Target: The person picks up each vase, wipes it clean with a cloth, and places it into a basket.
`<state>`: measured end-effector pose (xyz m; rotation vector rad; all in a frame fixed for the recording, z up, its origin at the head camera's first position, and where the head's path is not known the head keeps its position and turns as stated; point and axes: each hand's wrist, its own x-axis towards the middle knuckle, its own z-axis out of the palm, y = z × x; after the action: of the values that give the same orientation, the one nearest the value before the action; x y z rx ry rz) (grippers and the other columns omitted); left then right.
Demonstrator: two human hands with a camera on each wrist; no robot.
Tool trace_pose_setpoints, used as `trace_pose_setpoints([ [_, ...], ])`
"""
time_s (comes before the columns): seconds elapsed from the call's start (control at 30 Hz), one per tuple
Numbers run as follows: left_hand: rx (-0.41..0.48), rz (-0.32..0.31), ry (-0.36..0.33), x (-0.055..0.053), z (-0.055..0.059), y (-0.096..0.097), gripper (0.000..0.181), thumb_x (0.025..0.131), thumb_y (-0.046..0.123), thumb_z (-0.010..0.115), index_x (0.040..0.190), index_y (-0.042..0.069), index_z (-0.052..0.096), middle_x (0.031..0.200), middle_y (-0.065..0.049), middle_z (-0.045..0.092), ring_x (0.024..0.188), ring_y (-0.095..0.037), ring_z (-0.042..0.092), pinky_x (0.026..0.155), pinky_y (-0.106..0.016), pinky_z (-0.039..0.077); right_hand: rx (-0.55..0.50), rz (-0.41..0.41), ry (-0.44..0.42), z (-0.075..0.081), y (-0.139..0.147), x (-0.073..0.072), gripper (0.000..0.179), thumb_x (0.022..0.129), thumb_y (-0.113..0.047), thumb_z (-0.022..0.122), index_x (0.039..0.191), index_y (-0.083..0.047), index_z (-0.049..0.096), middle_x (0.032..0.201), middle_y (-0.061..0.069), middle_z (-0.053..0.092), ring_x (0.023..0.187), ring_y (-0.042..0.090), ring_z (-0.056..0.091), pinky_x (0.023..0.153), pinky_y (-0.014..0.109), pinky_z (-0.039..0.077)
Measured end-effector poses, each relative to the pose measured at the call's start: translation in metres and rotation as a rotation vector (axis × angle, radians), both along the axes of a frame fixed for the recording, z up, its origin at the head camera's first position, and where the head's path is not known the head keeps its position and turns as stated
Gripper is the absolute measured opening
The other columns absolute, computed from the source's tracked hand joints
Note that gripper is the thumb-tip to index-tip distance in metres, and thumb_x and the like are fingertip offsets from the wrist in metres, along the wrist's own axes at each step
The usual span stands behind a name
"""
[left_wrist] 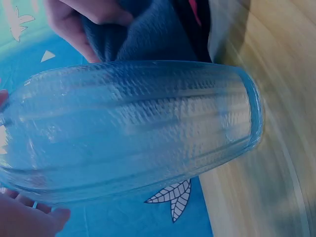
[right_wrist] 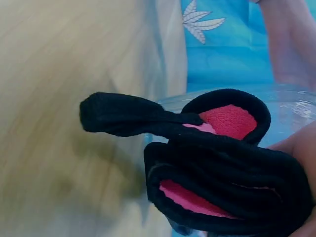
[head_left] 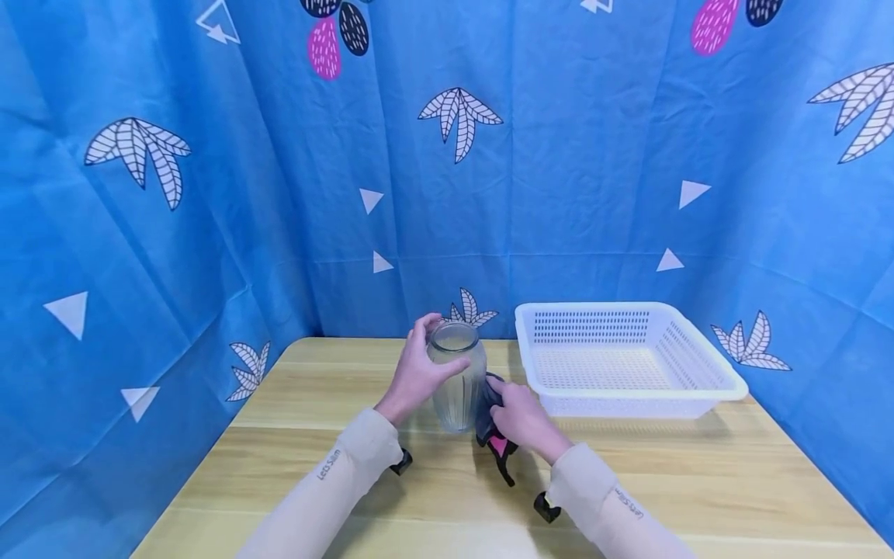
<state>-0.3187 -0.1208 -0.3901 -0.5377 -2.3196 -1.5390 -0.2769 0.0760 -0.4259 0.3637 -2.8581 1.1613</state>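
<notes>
A clear ribbed glass vase (head_left: 457, 392) stands on the wooden table. My left hand (head_left: 419, 371) grips its upper part, thumb across the front and fingers round the far left side. In the left wrist view the vase (left_wrist: 143, 131) lies sideways across the picture, its base toward the table. On the vase's right side my right hand (head_left: 524, 415) holds a folded dark cloth (head_left: 486, 411) against the glass. Pink lining shows in the folds of this cloth (right_wrist: 227, 182), and a black strap-like end hangs below it. The right fingertips are partly hidden by the cloth.
Close by on the right is a white perforated plastic basket (head_left: 632, 400), standing at the back of the wooden table (head_left: 433, 505). A blue patterned curtain (head_left: 580, 194) surrounds the table at the back and sides.
</notes>
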Motion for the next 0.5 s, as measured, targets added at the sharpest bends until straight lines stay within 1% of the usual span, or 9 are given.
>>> trace_pose_setpoints([
  [0.03, -0.006, 0.001, -0.012, 0.0, 0.001, 0.0, 0.086, 0.077, 0.038, 0.087, 0.146, 0.027, 0.037, 0.142, -0.003, 0.048, 0.13, -0.022, 0.046, 0.11, -0.05, 0.04, -0.01, -0.003, 0.017, 0.004, 0.001, 0.001, 0.06, 0.094, -0.004, 0.056, 0.152, -0.006, 0.042, 0.065, 0.008, 0.056, 0.043, 0.011, 0.046, 0.043, 0.028, 0.042],
  [0.1, -0.018, -0.001, -0.034, 0.001, 0.003, -0.001, 0.084, 0.079, 0.034, 0.085, 0.147, 0.029, 0.036, 0.142, 0.0, 0.047, 0.13, -0.022, 0.045, 0.11, -0.051, 0.04, -0.027, -0.013, 0.058, 0.013, 0.003, 0.004, 0.06, 0.093, -0.003, 0.057, 0.152, -0.007, 0.044, 0.064, 0.005, 0.055, 0.044, 0.012, 0.047, 0.046, 0.03, 0.044],
  [0.2, -0.042, -0.006, -0.06, 0.0, 0.004, 0.001, 0.082, 0.08, 0.028, 0.081, 0.148, 0.029, 0.036, 0.142, -0.003, 0.045, 0.128, -0.024, 0.045, 0.107, -0.051, 0.041, -0.049, -0.023, 0.111, 0.03, 0.005, 0.007, 0.061, 0.092, -0.002, 0.058, 0.152, -0.009, 0.045, 0.063, 0.004, 0.054, 0.043, 0.013, 0.048, 0.046, 0.031, 0.045],
  [0.3, -0.066, -0.017, -0.05, 0.001, 0.004, 0.003, 0.081, 0.08, 0.022, 0.077, 0.149, 0.028, 0.036, 0.143, -0.007, 0.043, 0.128, -0.026, 0.045, 0.106, -0.052, 0.042, -0.058, -0.023, 0.16, 0.047, 0.006, 0.01, 0.064, 0.092, -0.002, 0.056, 0.153, -0.012, 0.043, 0.062, 0.006, 0.054, 0.04, 0.012, 0.047, 0.044, 0.031, 0.045],
  [0.37, -0.071, -0.029, -0.026, 0.001, 0.005, 0.005, 0.081, 0.08, 0.019, 0.074, 0.15, 0.027, 0.035, 0.145, -0.006, 0.041, 0.13, -0.025, 0.044, 0.107, -0.051, 0.041, -0.065, -0.021, 0.213, 0.057, 0.006, 0.011, 0.064, 0.092, -0.001, 0.056, 0.153, -0.014, 0.043, 0.075, 0.01, 0.063, 0.042, 0.012, 0.048, 0.045, 0.031, 0.045],
  [0.4, -0.074, -0.033, -0.011, 0.002, 0.005, 0.005, 0.081, 0.079, 0.017, 0.074, 0.15, 0.026, 0.035, 0.146, -0.005, 0.04, 0.131, -0.024, 0.044, 0.109, -0.051, 0.04, -0.061, -0.022, 0.242, 0.06, 0.006, 0.011, 0.065, 0.091, 0.0, 0.055, 0.153, -0.014, 0.044, 0.085, 0.014, 0.067, 0.044, 0.013, 0.049, 0.047, 0.031, 0.046],
  [0.47, -0.076, -0.035, 0.01, 0.002, 0.004, 0.007, 0.081, 0.08, 0.02, 0.075, 0.15, 0.026, 0.034, 0.147, -0.002, 0.039, 0.135, -0.023, 0.042, 0.112, -0.051, 0.038, -0.052, -0.023, 0.278, 0.066, 0.005, 0.01, 0.065, 0.091, 0.0, 0.055, 0.153, -0.016, 0.044, 0.105, 0.019, 0.069, 0.048, 0.014, 0.051, 0.05, 0.031, 0.046],
  [0.5, -0.071, -0.037, 0.014, 0.003, 0.004, 0.007, 0.081, 0.081, 0.023, 0.076, 0.15, 0.026, 0.034, 0.147, -0.002, 0.038, 0.136, -0.022, 0.042, 0.113, -0.05, 0.037, -0.044, -0.029, 0.29, 0.067, 0.004, 0.009, 0.065, 0.091, 0.0, 0.056, 0.153, -0.016, 0.044, 0.116, 0.021, 0.068, 0.051, 0.015, 0.053, 0.052, 0.031, 0.047],
])
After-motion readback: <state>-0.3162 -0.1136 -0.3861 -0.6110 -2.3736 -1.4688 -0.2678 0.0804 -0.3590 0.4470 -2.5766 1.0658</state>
